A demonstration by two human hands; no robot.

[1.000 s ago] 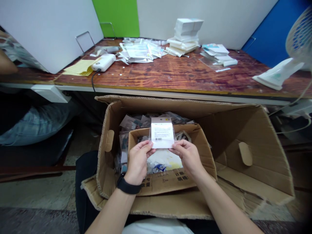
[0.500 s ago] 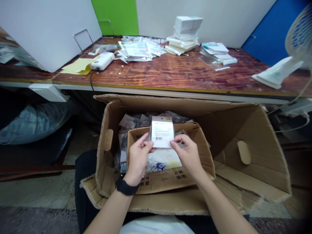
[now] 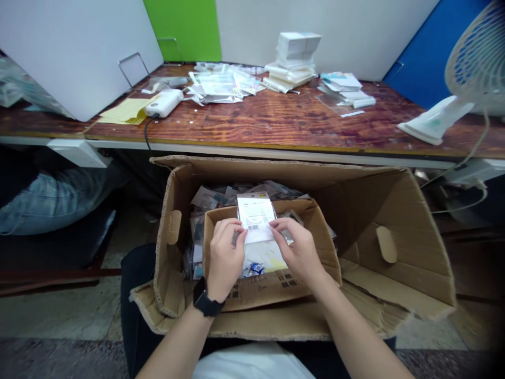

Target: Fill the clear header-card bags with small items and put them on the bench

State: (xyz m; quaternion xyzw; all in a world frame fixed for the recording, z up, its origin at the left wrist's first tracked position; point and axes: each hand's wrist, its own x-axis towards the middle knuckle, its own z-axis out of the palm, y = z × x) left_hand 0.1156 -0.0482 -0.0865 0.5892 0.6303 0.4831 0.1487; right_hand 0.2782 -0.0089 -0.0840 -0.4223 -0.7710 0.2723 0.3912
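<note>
Between my two hands is a white printed card in a clear packet (image 3: 257,216), with a barcode near its lower left. My left hand (image 3: 225,252) pinches its left edge, fingers curled in, a black watch on the wrist. My right hand (image 3: 296,246) grips the right edge between thumb and fingers. Below the card sits a small cardboard box (image 3: 272,292) with white scraps and a blue wrapper (image 3: 254,269) inside. That box rests in a large open carton (image 3: 379,210). Packaged cards (image 3: 209,199) lie around it in the carton's left part.
A wooden table (image 3: 221,126) stands behind the carton. On it are a pile of clear packets (image 3: 221,84), stacked white cards (image 3: 295,50), a white device with a cable (image 3: 163,102), yellow paper (image 3: 124,110) and a white fan (image 3: 424,121). A person's jeans-clad leg (image 3: 59,202) shows at left.
The card has come slightly left and tilted a little. My left fingers, extended before, are now curled at its edge. The whole view has shifted slightly.
</note>
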